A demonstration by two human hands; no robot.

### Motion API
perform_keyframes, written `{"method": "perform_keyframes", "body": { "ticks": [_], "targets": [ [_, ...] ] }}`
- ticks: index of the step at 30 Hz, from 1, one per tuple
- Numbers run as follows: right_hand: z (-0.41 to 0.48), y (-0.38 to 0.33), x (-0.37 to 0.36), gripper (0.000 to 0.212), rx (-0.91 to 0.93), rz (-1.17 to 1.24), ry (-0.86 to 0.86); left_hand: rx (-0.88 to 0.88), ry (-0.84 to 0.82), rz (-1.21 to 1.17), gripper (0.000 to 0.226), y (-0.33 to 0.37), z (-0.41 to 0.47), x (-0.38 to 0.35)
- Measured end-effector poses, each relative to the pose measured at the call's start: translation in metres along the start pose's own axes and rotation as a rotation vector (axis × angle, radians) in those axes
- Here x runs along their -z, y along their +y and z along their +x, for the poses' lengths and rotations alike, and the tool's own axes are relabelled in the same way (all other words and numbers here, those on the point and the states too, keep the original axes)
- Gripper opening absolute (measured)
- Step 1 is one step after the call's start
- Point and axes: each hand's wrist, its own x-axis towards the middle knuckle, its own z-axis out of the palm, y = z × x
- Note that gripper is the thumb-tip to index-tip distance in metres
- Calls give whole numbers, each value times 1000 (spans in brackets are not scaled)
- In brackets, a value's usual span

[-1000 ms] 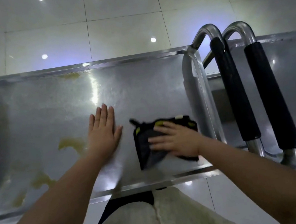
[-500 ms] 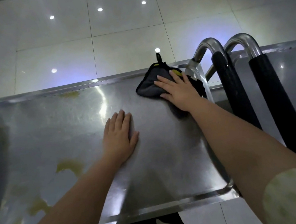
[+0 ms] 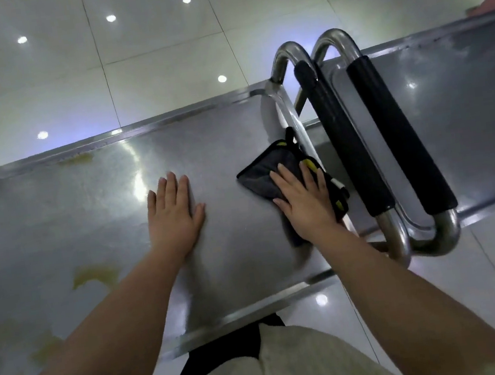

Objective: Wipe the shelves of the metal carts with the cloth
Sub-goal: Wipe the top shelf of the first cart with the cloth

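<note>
Here, right hand point(image 3: 305, 206) flat on cloth point(image 3: 261, 173), left hand point(image 3: 173, 219) flat on cart shelf point(image 3: 80, 215)

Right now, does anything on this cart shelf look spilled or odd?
Yes. Yellowish stains mark the shelf left of the left hand, toward the near left corner, plus one by the far rim. The cloth under the right hand is at the right end, away from them.
</note>
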Motion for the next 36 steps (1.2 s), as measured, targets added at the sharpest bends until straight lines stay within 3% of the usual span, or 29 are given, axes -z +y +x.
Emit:
{"method": "perform_keyframes", "body": {
  "ticks": [7, 16, 25, 31, 36],
  "targets": [
    [-97, 9, -38, 60, -49, -21, -53, -20, -11, -71, 67, 2, -1, 8],
    [-99, -59, -44, 58, -195, 67, 3, -126, -13, -150, 52, -29, -35, 13],
    [-99, -180, -66, 59, -155, 62, 61, -100, -17, -173, 60, -92, -90, 19],
    [-98, -190, -76, 57, -179, 53, 110, -174, -18, -142, 53, -121, -109, 35],
    [-97, -194, -74, 58, -181, 54, 77, -99, -3, -151, 49, -140, -132, 41]
  ]
}}
